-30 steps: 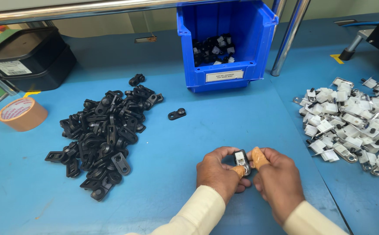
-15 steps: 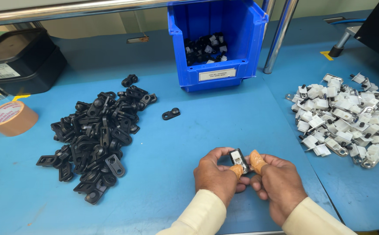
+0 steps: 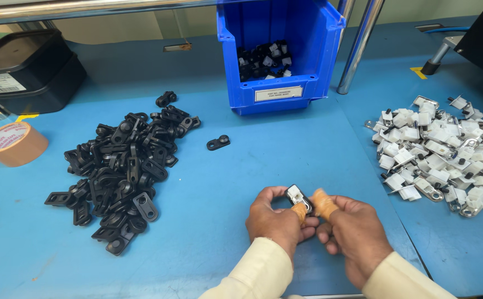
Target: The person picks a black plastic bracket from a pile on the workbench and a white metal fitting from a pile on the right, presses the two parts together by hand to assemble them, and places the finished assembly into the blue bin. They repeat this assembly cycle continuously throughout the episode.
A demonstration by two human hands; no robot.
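A single head-worn camera looks steeply down and forward over a blue work table (image 3: 208, 232), close enough that the left hand (image 3: 274, 221) and right hand (image 3: 358, 235) sit at the lower edge, sleeves cut off; the far edge reaches a blue plastic bin (image 3: 277, 61) and a slanted metal post (image 3: 360, 44)

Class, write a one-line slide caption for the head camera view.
Left hand and right hand press together a small black-and-white part over a blue bench, between piles of black pieces and white pieces.
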